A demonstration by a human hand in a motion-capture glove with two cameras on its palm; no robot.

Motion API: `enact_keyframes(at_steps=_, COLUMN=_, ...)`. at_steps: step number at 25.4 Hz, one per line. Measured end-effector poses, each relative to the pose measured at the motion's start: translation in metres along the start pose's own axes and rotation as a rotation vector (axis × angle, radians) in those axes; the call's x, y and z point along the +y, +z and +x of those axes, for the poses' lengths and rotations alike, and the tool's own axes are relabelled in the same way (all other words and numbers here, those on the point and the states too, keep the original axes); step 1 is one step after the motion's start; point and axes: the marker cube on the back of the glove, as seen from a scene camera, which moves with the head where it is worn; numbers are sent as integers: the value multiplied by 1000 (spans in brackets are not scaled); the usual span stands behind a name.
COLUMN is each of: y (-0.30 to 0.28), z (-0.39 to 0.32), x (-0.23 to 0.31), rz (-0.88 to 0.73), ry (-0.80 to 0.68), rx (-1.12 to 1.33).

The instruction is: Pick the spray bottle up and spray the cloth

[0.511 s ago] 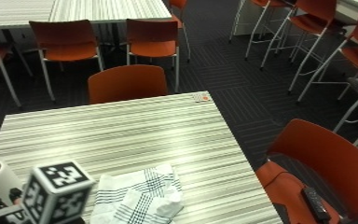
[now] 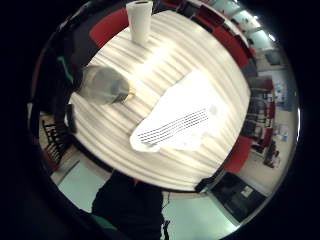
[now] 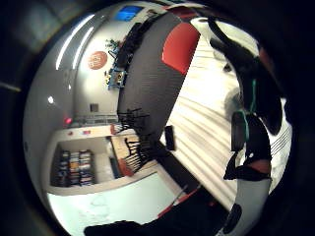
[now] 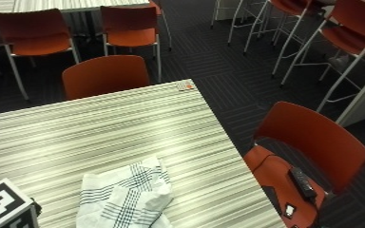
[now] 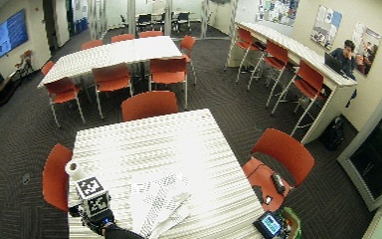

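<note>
Spray bottle [image 2: 102, 85] upright on table [image 4: 106, 128] | cloth [image 4: 127, 197] beside, crumpled

Even overhead room light, soft shadows under the chairs [image 4: 106, 73]. Table [image 2: 200, 60] glares near-white in the little finger side palm view, cloth [image 2: 180, 120] blown out (stripes barely readable). Ceiling strips [image 3: 74, 39] streak in the thumb side view. Both palm views bend hard toward dark rims; bottle [image 2: 102, 85] close, soft.

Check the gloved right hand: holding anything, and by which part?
Cannot tell. The spray bottle is close to the palm of the gloved right hand, but no view shows a grip on it.
</note>
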Motion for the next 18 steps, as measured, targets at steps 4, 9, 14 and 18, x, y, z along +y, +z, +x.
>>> enact_keyframes(at_steps=4, y=20, z=19, x=0, rz=59, ry=14, rx=-69)
enact_keyframes(at_steps=9, y=16, z=52, x=7, rz=124, ry=66, rx=-101)
enact_keyframes(at_steps=14, y=-1, z=66, x=25, rz=226, ry=55, rx=-58)
enact_keyframes(at_steps=18, y=-17, z=72, x=55, rz=303, ry=58, rx=-108)
